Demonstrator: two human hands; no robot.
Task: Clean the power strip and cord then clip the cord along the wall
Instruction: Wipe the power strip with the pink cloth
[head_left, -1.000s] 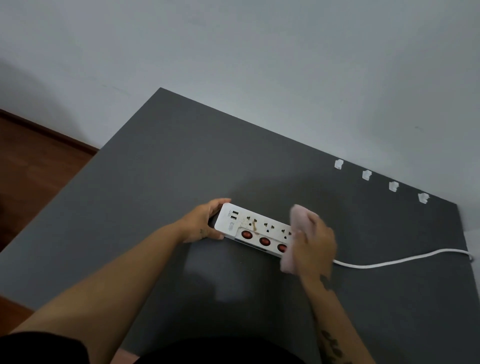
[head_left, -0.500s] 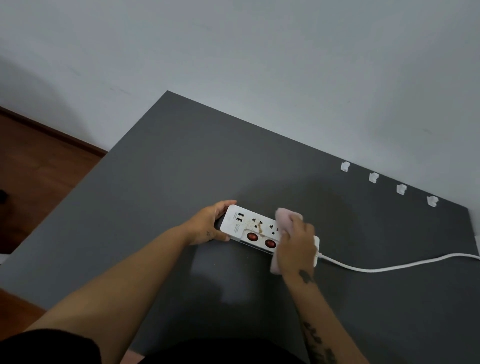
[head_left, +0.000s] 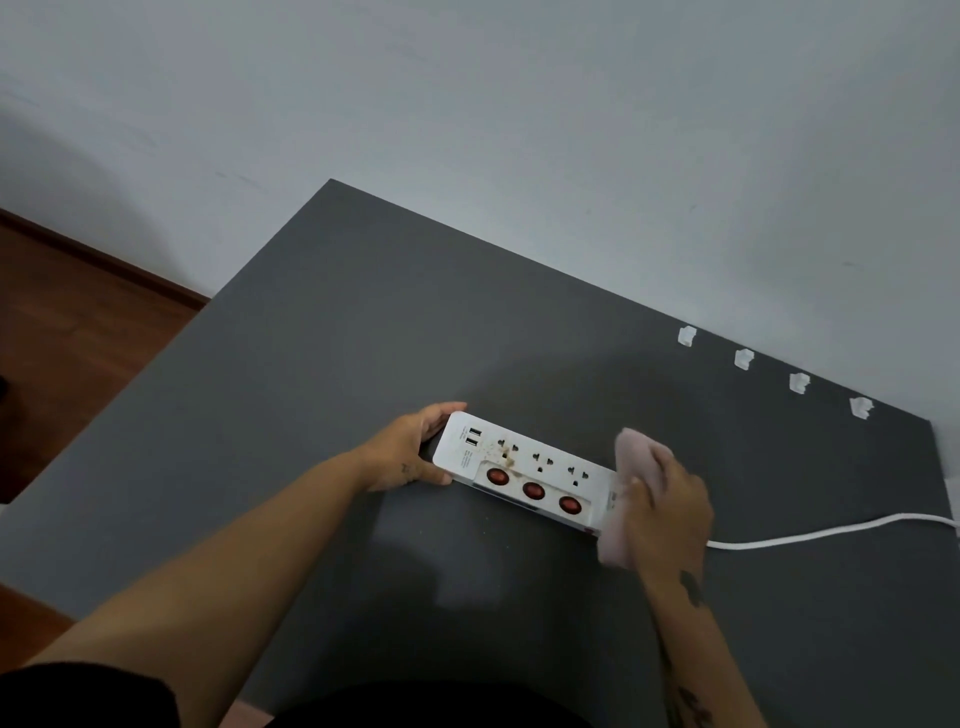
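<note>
Pink cloth (head_left: 631, 483) has slid back to the strip's (head_left: 524, 470) cord end.

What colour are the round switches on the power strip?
Red, three of them along the near edge of the white power strip, in the head view.

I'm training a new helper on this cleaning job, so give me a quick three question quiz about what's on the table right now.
1. True or false: the white cord is already seated in the cable clips.
2. How many red switches show on the power strip?
3. Multiple choice: the brown grime lies nearest to which part of the strip? A) the USB end held by the left hand B) the cord end under the pink cloth in the right hand C) the underside

Key
1. False: it lies loose on the gray table.
2. Three.
3. A.
</note>
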